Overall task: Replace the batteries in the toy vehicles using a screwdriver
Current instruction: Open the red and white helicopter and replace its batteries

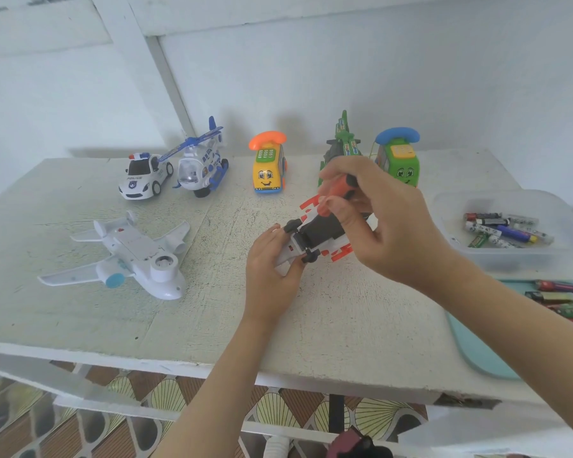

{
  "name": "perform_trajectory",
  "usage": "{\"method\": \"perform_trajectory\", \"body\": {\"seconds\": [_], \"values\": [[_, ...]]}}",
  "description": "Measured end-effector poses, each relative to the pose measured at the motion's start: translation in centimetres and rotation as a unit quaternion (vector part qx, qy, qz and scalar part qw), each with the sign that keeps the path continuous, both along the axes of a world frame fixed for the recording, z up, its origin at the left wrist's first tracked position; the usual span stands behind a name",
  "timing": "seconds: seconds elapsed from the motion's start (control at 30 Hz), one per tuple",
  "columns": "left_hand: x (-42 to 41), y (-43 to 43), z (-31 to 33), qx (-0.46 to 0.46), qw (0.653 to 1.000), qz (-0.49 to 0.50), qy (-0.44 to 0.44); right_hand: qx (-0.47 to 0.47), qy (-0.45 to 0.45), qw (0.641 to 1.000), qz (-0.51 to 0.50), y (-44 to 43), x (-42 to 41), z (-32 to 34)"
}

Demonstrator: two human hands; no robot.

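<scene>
Left hand (272, 269) gripping toy vehicle (321, 231) belly-up, likely to expose battery hatch; right hand (387, 223) curled round screwdriver (337, 192) just beyond (tip hidden).

The person's left grip (272, 276) and right grip (391, 226) are bare hands on slim forearms, uncovered all the way to the edge of view

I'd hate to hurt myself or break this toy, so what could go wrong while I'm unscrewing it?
The screwdriver could slip toward the left hand steadying the upturned red and white toy. Batteries lie in both the clear tub and the teal tray, so old and new might get mixed.
</scene>
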State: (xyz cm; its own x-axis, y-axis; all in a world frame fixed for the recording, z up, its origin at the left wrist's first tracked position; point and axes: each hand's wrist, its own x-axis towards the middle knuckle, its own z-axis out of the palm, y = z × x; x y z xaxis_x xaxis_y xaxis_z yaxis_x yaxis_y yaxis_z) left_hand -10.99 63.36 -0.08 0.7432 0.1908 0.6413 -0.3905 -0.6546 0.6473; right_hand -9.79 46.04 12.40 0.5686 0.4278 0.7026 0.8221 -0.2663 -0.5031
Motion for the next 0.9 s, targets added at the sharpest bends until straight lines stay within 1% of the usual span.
{"method": "perform_trajectory", "body": {"seconds": [0.13,0.37,0.53,0.7,0.77,0.9], "values": [[0.1,0.1,-0.2,0.003,1.000,0.002,0.012,0.009,0.009,1.000,0.006,-0.4,0.3,-0.1],[0.0,0.1,-0.2,-0.003,1.000,0.002,0.019,-0.029,-0.035,0.999,-0.006,-0.3,0.4,-0.3],[0.0,0.0,0.0,-0.003,1.000,0.005,0.012,0.016,-0.058,0.997,-0.038,0.8,-0.1,0.1],[-0.1,0.0,0.0,-0.004,1.000,0.002,0.018,0.084,-0.102,0.988,-0.086,1.9,0.1,0.3],[-0.1,0.0,0.0,-0.008,1.000,0.001,0.024,0.094,-0.110,0.985,-0.099,2.1,0.1,0.5],[0.1,0.1,-0.4,-0.006,0.999,0.009,0.031,0.097,-0.052,0.992,-0.064,2.0,0.1,1.0]]}}
